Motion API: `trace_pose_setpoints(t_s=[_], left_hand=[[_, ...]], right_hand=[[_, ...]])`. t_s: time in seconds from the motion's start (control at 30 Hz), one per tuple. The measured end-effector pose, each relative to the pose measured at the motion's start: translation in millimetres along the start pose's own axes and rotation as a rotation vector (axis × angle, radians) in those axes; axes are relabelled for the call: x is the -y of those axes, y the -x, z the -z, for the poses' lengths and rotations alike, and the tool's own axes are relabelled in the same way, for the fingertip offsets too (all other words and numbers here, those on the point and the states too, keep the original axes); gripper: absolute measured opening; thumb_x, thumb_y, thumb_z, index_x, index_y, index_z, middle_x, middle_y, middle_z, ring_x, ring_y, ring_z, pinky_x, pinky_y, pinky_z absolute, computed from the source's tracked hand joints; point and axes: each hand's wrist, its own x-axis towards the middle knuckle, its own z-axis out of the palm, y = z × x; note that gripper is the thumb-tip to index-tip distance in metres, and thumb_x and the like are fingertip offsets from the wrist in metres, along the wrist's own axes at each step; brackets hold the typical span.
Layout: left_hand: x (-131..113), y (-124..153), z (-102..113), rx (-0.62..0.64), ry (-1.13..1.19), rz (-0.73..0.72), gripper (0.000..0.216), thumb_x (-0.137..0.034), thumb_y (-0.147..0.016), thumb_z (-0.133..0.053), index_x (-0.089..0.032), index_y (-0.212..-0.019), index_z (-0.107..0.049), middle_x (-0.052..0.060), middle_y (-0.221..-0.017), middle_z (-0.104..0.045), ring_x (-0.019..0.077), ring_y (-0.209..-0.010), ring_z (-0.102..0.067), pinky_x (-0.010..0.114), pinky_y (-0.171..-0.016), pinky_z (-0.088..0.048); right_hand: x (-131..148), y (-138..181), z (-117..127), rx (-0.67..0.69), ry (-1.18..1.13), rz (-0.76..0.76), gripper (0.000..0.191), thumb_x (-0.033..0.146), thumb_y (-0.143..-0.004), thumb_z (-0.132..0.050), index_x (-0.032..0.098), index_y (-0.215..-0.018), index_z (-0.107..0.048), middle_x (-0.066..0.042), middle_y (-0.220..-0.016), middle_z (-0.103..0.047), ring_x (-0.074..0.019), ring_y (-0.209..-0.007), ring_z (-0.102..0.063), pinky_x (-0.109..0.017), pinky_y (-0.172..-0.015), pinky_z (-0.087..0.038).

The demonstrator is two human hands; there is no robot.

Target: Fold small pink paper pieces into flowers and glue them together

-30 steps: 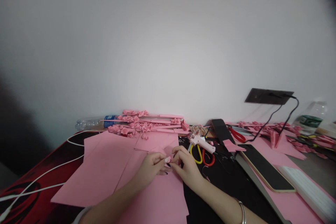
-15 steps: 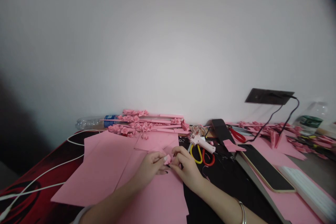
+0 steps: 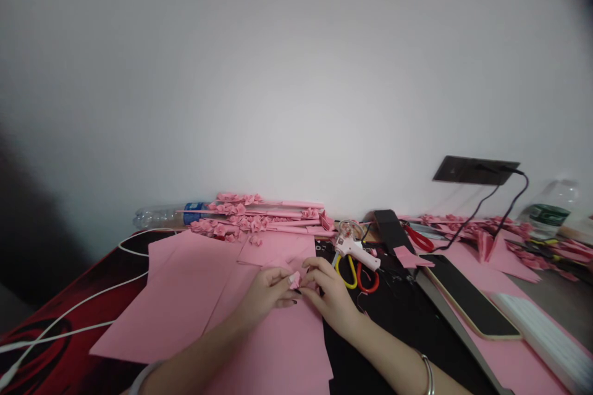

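Pinching a small folded pink paper [image 3: 294, 281] with the left hand [image 3: 262, 297], over pink sheets [image 3: 185, 296], short of the table's [image 3: 393, 342] back edge. Right hand's [image 3: 332, 299] fingers narrow, just beside; gripping or not, cannot tell. Along the back edge, pink paper flowers [image 3: 236, 220]; nearby, glue gun [image 3: 357, 252], scissors [image 3: 351, 281].

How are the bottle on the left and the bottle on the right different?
The left bottle lies on its side, but the right bottle stands up. The left bottle has a blue label, while the right bottle has a green label. Both bottles are see-through.
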Motion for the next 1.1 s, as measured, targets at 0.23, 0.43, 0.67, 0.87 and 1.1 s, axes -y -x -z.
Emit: trace_pose_setpoints(t_s=[0.23, 0.43, 0.67, 0.87, 1.1], left_hand=[[2.1, -2.8, 3.6, -0.007, 0.026, -0.021, 0.031, -0.038, -0.064, -0.072, -0.017, -0.082, -0.059, 0.004, -0.087, -0.07, 0.0205, -0.087, -0.066, 0.03, -0.078, -0.049], [0.6, -0.8, 2.9, 0.002, 0.033, -0.038, 0.03, -0.037, -0.063, -0.072, -0.017, -0.082, -0.058, 0.004, -0.088, -0.07, 0.0216, -0.089, -0.066, 0.032, -0.08, -0.048], [0.7, 0.1, 0.9, 0.058, 0.001, -0.023, 0.032, -0.036, -0.061, -0.075, -0.017, -0.079, -0.055, 0.004, -0.082, -0.071, 0.0208, -0.084, -0.067, 0.03, -0.074, -0.048], [-1.0, 4.7, 0.1, 0.088, -0.002, -0.011, 0.033, -0.036, -0.062, -0.075, -0.016, -0.082, -0.056, 0.004, -0.081, -0.07, 0.0201, -0.083, -0.067, 0.029, -0.074, -0.048], [0.5, 2.4, 1.8, 0.092, 0.007, -0.009, 0.042, -0.037, -0.063, -0.074, -0.016, -0.095, -0.057, 0.007, -0.085, -0.071, 0.0217, -0.082, -0.068, 0.031, -0.075, -0.049]], right_hand=[[5.1, -3.2, 3.8, 0.005, -0.037, 0.014, 0.018, 0.007, -0.083, -0.044, 0.018, -0.081, -0.057, -0.009, -0.105, -0.053, -0.0173, -0.093, -0.053, -0.03, -0.08, -0.043], [5.6, -6.0, 5.6, -0.08, -0.113, -0.078, 0.016, 0.014, -0.087, -0.04, 0.018, -0.075, -0.049, -0.006, -0.091, -0.053, -0.0156, -0.081, -0.052, -0.027, -0.071, -0.041], [-2.0, -2.8, -1.6, 0.108, -0.084, -0.194, 0.025, 0.023, -0.092, -0.037, 0.018, -0.068, -0.041, 0.003, -0.061, -0.042, -0.0104, -0.056, -0.038, -0.022, -0.053, -0.032], [0.9, -2.7, -1.0, 0.176, 0.02, -0.127, 0.026, 0.015, -0.089, -0.037, 0.018, -0.063, -0.038, 0.004, -0.06, -0.04, -0.0096, -0.054, -0.037, -0.022, -0.05, -0.029], [3.3, -3.3, 2.3, 0.243, 0.15, -0.05, 0.022, 0.014, -0.088, -0.037, 0.019, -0.067, -0.039, 0.002, -0.063, -0.044, -0.0114, -0.056, -0.041, -0.022, -0.052, -0.03]])
